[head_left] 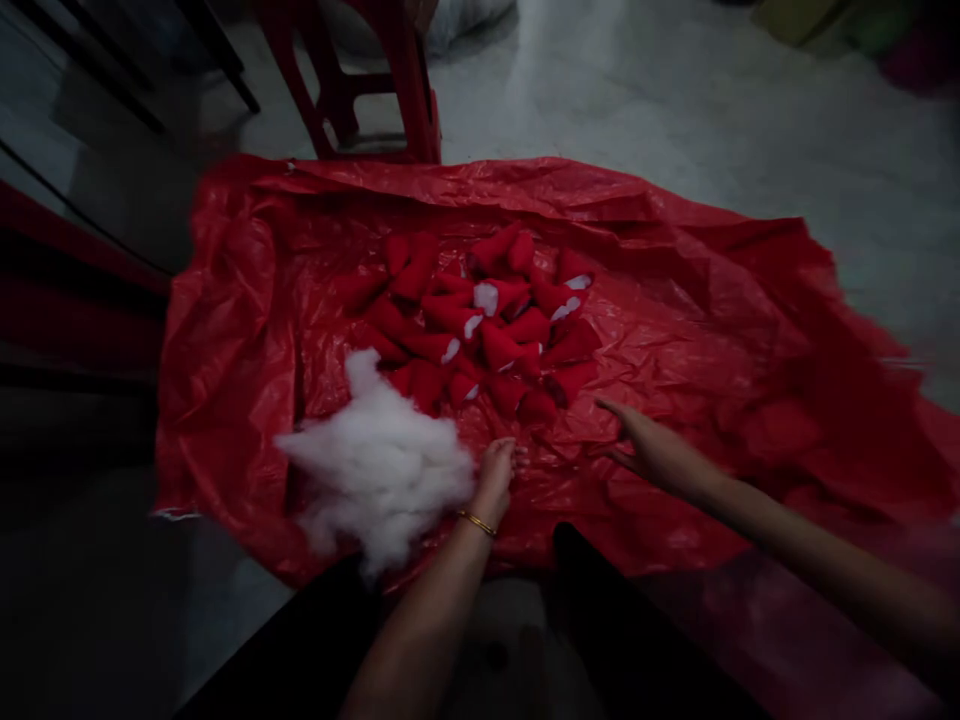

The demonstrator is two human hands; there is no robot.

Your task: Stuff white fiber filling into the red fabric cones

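Red cone-shaped fabric pieces (450, 318) lie in a heap on a crumpled red plastic sheet (675, 320); several show white stuffing at their ends. A fluffy pile of white fibre (390, 465) sits on the sheet, nearer to me and to the left. Just right of that pile is my left hand (501, 470), a gold bangle on its wrist; its fingers are curled, and too dim and small to show if they hold anything. My right hand (641, 443) hovers over the sheet at the heap's lower right, thumb and fingers apart, with nothing in it.
A red plastic stool (409, 90) stands beyond the sheet's far edge. Thin dark legs of furniture (225, 60) are at the upper left. Grey floor (637, 110) surrounds the sheet. My dark-clothed legs (607, 610) reach its near edge.
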